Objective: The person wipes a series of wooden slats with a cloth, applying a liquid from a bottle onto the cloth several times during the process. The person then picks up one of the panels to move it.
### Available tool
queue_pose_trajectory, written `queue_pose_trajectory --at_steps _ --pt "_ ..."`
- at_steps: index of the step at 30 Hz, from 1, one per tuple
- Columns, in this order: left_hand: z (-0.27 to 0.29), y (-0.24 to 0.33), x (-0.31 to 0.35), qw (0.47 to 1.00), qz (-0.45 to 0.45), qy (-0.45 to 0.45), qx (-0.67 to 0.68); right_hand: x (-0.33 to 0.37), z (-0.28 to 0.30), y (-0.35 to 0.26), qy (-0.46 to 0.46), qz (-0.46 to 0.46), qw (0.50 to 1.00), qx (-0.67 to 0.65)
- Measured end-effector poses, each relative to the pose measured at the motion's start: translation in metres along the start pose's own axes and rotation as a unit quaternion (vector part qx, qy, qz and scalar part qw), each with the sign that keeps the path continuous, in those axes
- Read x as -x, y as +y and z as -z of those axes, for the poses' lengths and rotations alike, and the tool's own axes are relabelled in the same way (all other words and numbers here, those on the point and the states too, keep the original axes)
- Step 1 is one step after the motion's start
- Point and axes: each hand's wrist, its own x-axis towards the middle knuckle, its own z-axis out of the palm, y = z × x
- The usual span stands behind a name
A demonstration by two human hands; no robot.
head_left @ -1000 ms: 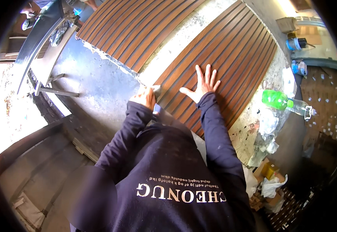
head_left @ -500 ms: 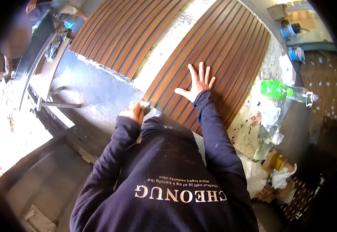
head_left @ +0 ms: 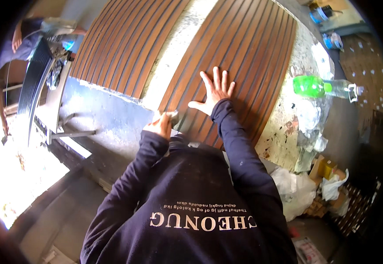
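Since the frame half a second ago, the left hand (head_left: 159, 126) has been brought from just outside the corner of the brown slatted panel (head_left: 240, 53) to over that panel's near edge. Between its bent fingers a small grey pad (head_left: 172, 115) is grasped; whether the slats are touched by it cannot be told. By the right hand (head_left: 218, 93) nothing is gripped: its fingers are spread wide and laid on the slats, as before. The panel is carried, face up, by a pale, stained table (head_left: 276, 132). To its left a second slatted panel (head_left: 125, 44) is laid, separated from it by a bare white strip. Toward the right, a green plastic bottle (head_left: 308, 86) is seen on its side, with a clear bottle (head_left: 343, 89) just beside it.
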Motion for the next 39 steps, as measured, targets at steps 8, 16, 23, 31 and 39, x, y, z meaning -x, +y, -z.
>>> queue_pose_trajectory --at_steps 8,16,23,31,39 --pt "-0.017 0.018 -0.103 1.0 0.009 -0.016 0.001 -0.003 0.004 0.0 0.014 0.006 0.999 -0.032" --pt "-0.014 0.01 -0.011 0.991 -0.063 -0.111 -0.035 0.064 0.032 0.158 0.026 -0.155 0.987 0.008" --pt "-0.026 0.047 -0.1 0.991 -0.086 -0.057 -0.088 0.067 0.017 0.163 0.067 -0.133 0.989 -0.011" --pt "-0.026 0.012 -0.043 0.989 -0.115 -0.083 -0.047 0.077 0.012 0.162 0.152 -0.125 0.98 0.016" --pt "-0.054 0.057 -0.217 0.992 -0.097 0.022 -0.08 0.072 0.023 0.149 0.149 -0.107 0.983 -0.015"
